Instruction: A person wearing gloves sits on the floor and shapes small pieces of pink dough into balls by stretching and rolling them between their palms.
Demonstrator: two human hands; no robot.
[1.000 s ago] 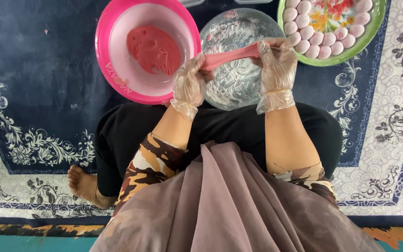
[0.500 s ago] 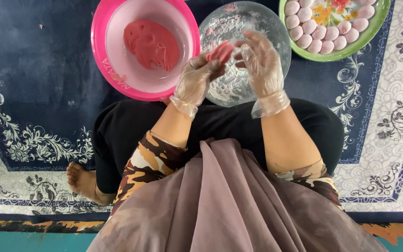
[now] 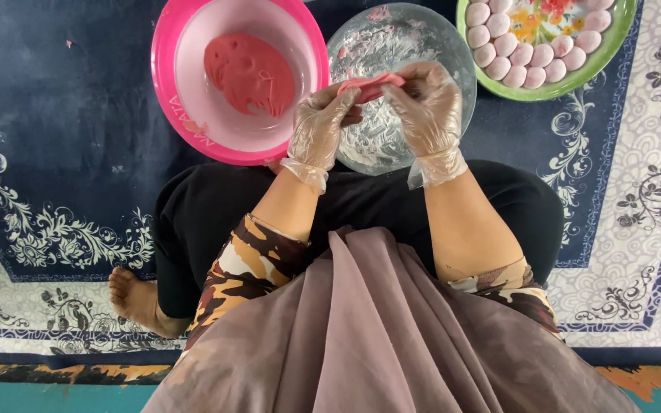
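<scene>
Both my hands wear clear plastic gloves and pinch one small piece of pink dough (image 3: 370, 86) between them. My left hand (image 3: 320, 126) grips its left end, my right hand (image 3: 427, 108) its right end. They hover over a clear glass bowl (image 3: 392, 30) dusted with white flour. To the left stands a pink plastic bowl (image 3: 170, 69) holding a larger lump of red-pink dough (image 3: 248, 72). A green-rimmed plate (image 3: 575, 80) at the top right carries several round pale pink dough balls (image 3: 499, 57).
I sit cross-legged on a dark blue carpet (image 3: 55, 138) with white floral borders. My bare foot (image 3: 138, 302) lies at the lower left. My black trousers and grey-brown cloth fill the lower middle. A teal floor strip (image 3: 40, 398) runs along the bottom edge.
A second ago the dough was stretched into a long strip between my hands. My hands have come together and the dough is now bunched into a short piece.
</scene>
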